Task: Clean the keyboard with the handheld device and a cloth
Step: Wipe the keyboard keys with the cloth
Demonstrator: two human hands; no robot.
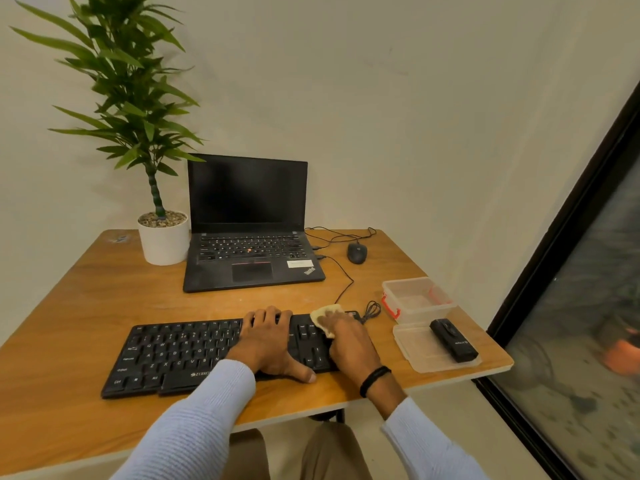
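Observation:
A black keyboard (180, 355) lies along the near part of the wooden table (86, 299). My left hand (272, 341) rests flat on its right-centre keys, fingers spread and fairly straight. My right hand (349, 341) presses a pale yellow cloth (325, 317) onto the keyboard's right end, covering most of the cloth. The black handheld device (453, 341) lies on a clear plastic lid (415, 351) to the right of the keyboard, apart from both hands.
An open clear container (433, 306) with red clips stands behind the lid. Farther back are an open black laptop (249, 230), a black mouse (357, 252) with trailing cables, and a potted plant (162, 237). A glass door frame (554, 237) runs along the right.

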